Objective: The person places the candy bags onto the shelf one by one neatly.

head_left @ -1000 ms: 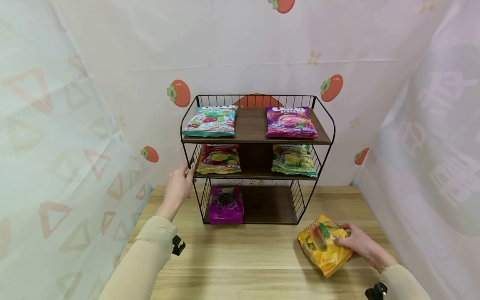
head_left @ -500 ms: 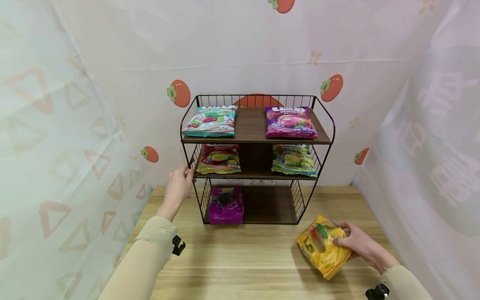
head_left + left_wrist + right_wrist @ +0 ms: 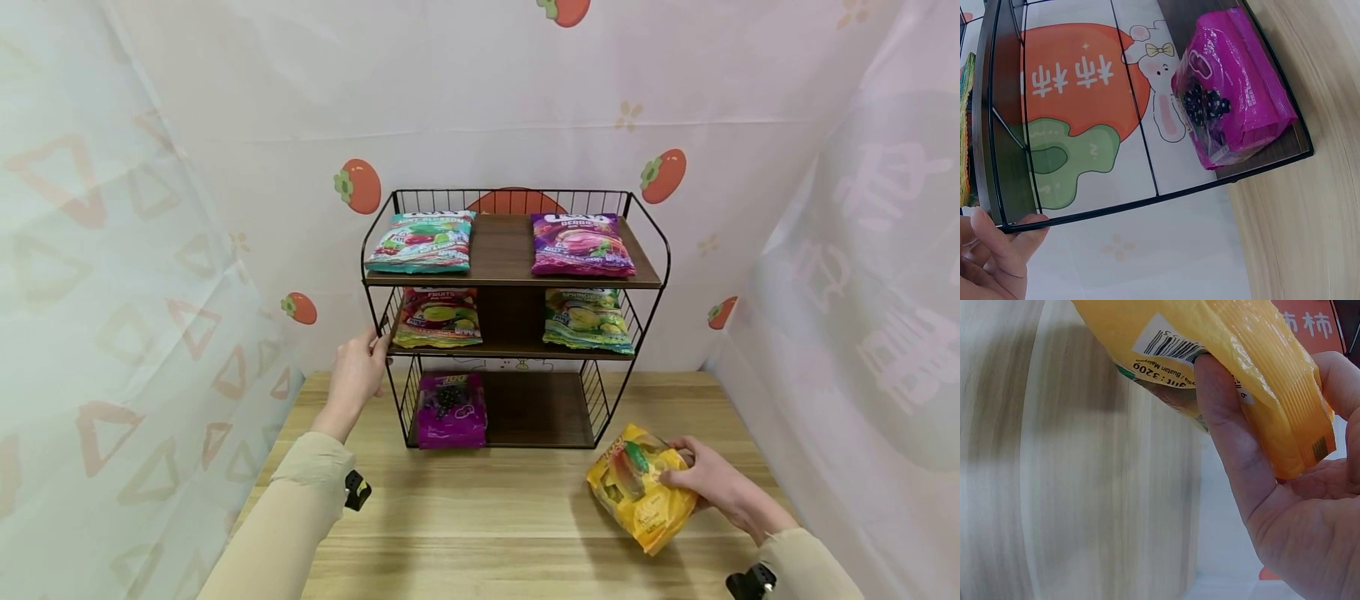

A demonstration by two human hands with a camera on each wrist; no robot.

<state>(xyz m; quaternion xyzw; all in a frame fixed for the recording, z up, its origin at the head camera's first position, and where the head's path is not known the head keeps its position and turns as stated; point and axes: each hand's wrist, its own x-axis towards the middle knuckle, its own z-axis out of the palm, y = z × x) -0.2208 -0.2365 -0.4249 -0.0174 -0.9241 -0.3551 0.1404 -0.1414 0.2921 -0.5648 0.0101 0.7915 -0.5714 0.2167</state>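
My right hand (image 3: pixel 716 483) grips a yellow candy bag (image 3: pixel 645 492) with a mango picture by its side edge, tilted over the table to the right of the rack. In the right wrist view the thumb presses beside the barcode on the yellow bag (image 3: pixel 1260 369). My left hand (image 3: pixel 358 371) holds the left side of a black wire rack (image 3: pixel 517 353) at its middle shelf. Thumb and fingers of the left hand (image 3: pixel 997 253) pinch the frame's corner in the left wrist view. A purple candy bag (image 3: pixel 452 421) with dark berries stands at the left of the bottom shelf.
On the top shelf lie a teal candy bag (image 3: pixel 423 242) and a purple-pink one (image 3: pixel 581 246). The middle shelf bears a dark red bag (image 3: pixel 438 317) and a green bag (image 3: pixel 587 321). Printed cloth walls (image 3: pixel 510 83) enclose the wooden table (image 3: pixel 450 533).
My right hand has shifted slightly left and up with the yellow candy bag. The left hand keeps its place on the rack.
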